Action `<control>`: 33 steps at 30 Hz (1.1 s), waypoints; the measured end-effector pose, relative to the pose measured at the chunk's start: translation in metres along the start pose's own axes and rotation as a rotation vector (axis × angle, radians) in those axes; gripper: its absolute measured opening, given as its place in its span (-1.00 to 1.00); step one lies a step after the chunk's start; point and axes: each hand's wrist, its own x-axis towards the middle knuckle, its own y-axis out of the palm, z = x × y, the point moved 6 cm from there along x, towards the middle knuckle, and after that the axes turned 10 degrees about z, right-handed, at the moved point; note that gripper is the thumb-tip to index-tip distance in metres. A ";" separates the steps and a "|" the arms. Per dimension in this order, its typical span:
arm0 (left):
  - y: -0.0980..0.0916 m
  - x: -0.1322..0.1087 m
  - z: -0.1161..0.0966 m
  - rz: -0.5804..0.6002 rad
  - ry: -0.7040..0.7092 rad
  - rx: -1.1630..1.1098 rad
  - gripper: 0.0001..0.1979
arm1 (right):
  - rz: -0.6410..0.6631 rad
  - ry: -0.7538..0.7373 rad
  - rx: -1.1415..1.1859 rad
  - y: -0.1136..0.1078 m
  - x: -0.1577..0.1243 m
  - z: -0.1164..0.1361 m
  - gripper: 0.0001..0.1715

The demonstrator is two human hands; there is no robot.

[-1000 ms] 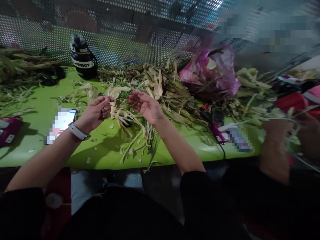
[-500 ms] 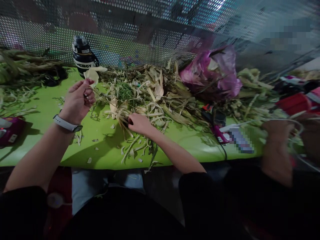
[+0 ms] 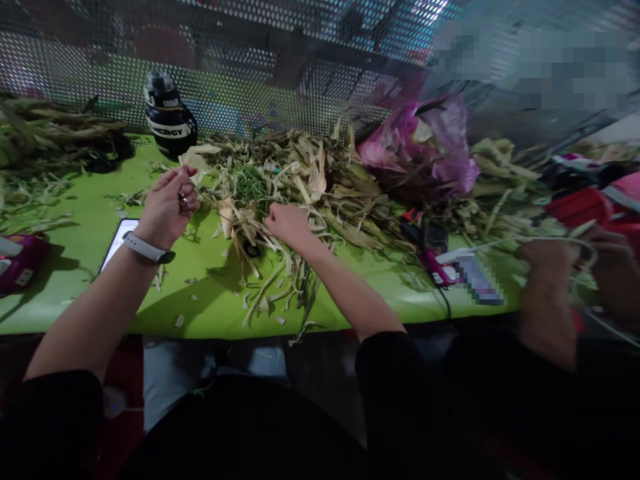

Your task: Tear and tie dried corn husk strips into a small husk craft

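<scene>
My left hand, with a ring and a pale watch strap, is closed in a pinch on a pale corn husk held above the table. My right hand is closed, its fingertips down among husk strips at the front of the pile; what they grip, if anything, is hidden. Close to its left, a small dark ring, perhaps a tool's handle, shows among the strips. Behind my hands spreads a heap of dry corn husks with a tuft of thin green strands.
A black bottle stands left of the heap. A lit phone lies beneath my left wrist. Pink plastic bag, a pixelated phone and a magenta device share the green table. At right, a co-worker's hands handle a white strand.
My left hand has moved slightly right and lower with the husk, uncovering the phone. My right hand has shifted right and up, and the dark ring now shows.
</scene>
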 end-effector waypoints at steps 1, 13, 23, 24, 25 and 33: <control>0.000 0.001 0.001 0.005 0.000 0.001 -0.80 | -0.044 0.034 -0.012 -0.002 0.001 -0.004 -0.68; 0.008 0.002 0.007 0.021 -0.021 -0.026 -0.77 | 0.115 -0.182 0.303 0.005 0.028 -0.004 -0.69; 0.012 0.010 0.017 0.033 -0.044 -0.052 -0.75 | -0.176 -0.043 -0.050 -0.033 -0.031 0.000 -0.62; 0.012 0.010 0.017 0.024 -0.045 -0.050 -0.75 | -0.099 -0.117 -0.064 -0.023 -0.035 0.011 -0.65; 0.012 0.009 0.016 0.011 -0.043 -0.049 -0.75 | -0.002 -0.175 -0.081 -0.012 -0.036 0.020 -0.65; 0.006 0.007 0.011 0.051 -0.038 -0.041 -0.78 | 0.253 -0.174 -0.122 0.027 -0.020 0.032 -0.48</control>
